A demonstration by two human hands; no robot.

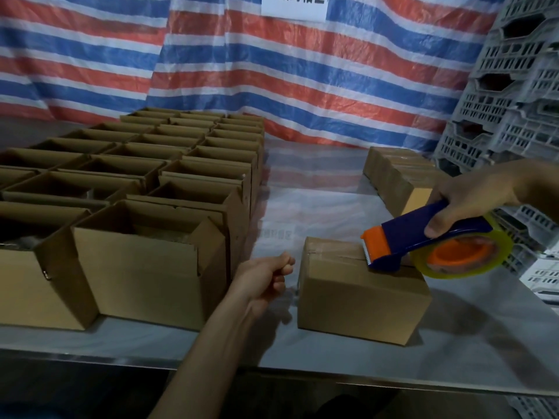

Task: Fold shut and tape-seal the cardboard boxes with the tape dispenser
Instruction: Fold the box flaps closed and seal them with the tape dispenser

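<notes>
A small closed cardboard box (360,297) sits on the table in front of me, with clear tape running along its top seam. My right hand (472,195) grips the blue and orange tape dispenser (423,237), whose toothed blade rests on the box's top near the middle of the seam. The clear tape roll hangs off the dispenser at the right. My left hand (266,276) hovers just left of the box with fingers curled in, pinched near the tape's end at the box's left edge; whether it holds the tape I cannot tell.
Several open cardboard boxes (136,261) stand in rows across the left of the table (302,352). Sealed boxes (396,176) lie at the back right. Stacked grey plastic crates (508,101) rise on the right, and a striped tarp hangs behind.
</notes>
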